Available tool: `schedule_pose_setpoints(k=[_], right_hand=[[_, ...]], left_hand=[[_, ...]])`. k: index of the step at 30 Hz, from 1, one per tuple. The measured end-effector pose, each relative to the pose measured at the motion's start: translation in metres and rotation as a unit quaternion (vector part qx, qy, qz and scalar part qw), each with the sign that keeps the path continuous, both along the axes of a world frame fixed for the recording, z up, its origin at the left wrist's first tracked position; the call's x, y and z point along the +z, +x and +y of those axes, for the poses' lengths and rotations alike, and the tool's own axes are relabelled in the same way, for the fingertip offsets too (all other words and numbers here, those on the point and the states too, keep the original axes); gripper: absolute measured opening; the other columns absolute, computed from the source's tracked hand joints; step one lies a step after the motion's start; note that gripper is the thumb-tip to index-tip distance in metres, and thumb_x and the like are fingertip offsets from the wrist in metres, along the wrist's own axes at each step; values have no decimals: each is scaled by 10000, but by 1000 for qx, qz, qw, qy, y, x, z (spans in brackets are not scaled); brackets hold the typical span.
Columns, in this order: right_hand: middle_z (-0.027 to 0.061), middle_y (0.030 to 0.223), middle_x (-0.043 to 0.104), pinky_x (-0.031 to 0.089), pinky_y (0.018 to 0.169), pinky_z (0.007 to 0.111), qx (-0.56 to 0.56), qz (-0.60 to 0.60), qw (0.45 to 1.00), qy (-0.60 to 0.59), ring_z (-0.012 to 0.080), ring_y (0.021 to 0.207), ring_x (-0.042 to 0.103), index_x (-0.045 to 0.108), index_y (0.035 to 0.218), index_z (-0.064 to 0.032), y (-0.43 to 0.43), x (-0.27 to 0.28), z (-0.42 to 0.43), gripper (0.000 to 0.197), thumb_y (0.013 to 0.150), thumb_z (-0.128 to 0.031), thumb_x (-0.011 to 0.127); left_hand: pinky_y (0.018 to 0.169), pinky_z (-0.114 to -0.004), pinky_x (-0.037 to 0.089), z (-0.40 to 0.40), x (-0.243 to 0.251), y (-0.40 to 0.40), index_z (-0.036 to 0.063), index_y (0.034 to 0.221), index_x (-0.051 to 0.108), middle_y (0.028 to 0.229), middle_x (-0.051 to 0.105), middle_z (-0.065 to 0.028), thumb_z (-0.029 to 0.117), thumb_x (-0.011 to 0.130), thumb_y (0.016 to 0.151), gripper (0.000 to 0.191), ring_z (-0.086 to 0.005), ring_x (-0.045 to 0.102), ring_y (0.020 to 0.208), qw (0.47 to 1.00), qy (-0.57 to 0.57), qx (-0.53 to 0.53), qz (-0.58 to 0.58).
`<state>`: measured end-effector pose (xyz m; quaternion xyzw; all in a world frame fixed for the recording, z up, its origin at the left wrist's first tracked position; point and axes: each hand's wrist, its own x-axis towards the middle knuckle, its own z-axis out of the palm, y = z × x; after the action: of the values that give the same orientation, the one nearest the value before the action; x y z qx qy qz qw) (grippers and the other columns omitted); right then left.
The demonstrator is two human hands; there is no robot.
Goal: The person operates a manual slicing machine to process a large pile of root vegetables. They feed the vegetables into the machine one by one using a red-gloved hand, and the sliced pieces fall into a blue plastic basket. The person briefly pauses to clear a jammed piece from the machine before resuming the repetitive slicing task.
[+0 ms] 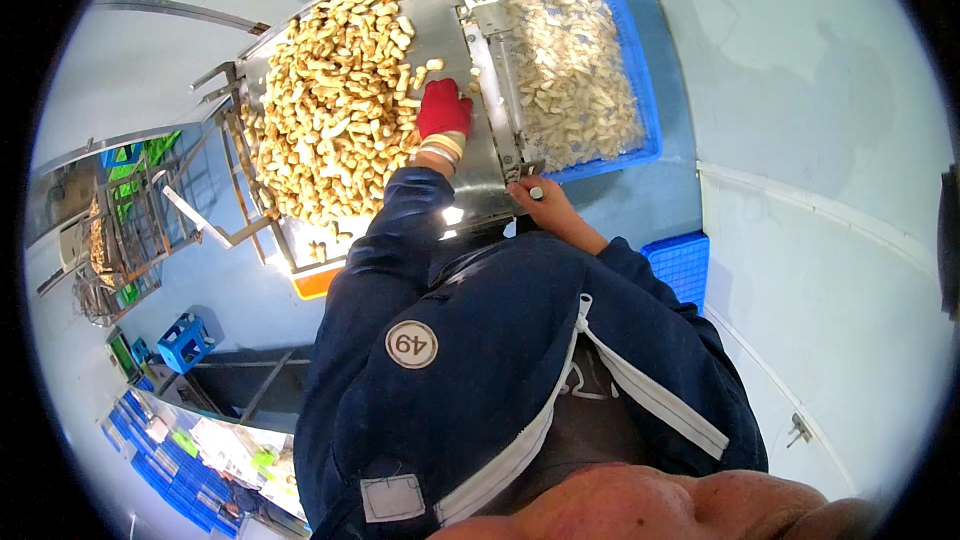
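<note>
My left hand (445,109), in a red glove with bands at the wrist, lies low over a steel table (446,22), beside a large heap of brownish-yellow, knobbly elongated food pieces (330,97). Its fingers are bent, and what may be under them is hidden. Bare, my right hand (547,202) closes around a lever with a round metal end (535,193), at the near end of a slicer-like metal and white mechanism (491,82) along the table's right edge. Past that mechanism, thin pale slices (577,75) are spread in a blue mesh tray (649,116).
A blue crate (679,266) stands on the floor at right. Metal racks (139,217) are at left, with a smaller blue crate (185,343) below them. An orange container edge (315,283) shows under the table. A wall (810,127) rises at right.
</note>
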<state>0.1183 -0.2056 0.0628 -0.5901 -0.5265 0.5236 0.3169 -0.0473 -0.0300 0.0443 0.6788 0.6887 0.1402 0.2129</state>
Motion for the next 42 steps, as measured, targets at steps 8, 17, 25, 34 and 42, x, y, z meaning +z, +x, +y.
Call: schedule_pose_setpoints(k=[8,17,25,34,42], right_hand=[[75,593,475,374,542,344,8,21,999,-30,146,583,440,548,700,11,1,20,5,335,877,-268,604],[3,556,413,341,490,293,-18,16,998,-57,93,550,384,498,640,-28,0,54,20,349,879,-258,607],[113,595,465,389,543,348,-55,-1,997,55,210,567,449,518,689,-1,-9,3,-1,334,873,-269,596],[98,621,521,384,551,359,-51,-10,998,-19,183,591,467,553,736,18,-7,43,10,304,878,-247,597],[84,577,466,377,531,342,-53,21,993,-108,158,564,461,539,710,11,-5,82,27,327,884,-261,591]], left_hand=[[738,-372,490,-4,-17,36,48,890,638,858,631,-161,147,683,729,194,-308,620,817,967,55,6,-248],[740,-308,492,-12,-23,39,59,941,645,860,678,-89,185,684,781,206,-202,649,792,950,-56,62,-302],[625,-271,495,-10,-45,36,76,898,666,795,672,-52,86,652,790,110,-131,618,695,881,-135,116,-438],[574,-287,526,-7,-35,36,37,952,564,799,635,-69,70,615,816,149,-155,623,664,885,-165,129,-416],[549,-291,518,-3,-27,34,41,940,555,803,638,-78,95,642,801,172,-152,611,600,891,-188,131,-393]])
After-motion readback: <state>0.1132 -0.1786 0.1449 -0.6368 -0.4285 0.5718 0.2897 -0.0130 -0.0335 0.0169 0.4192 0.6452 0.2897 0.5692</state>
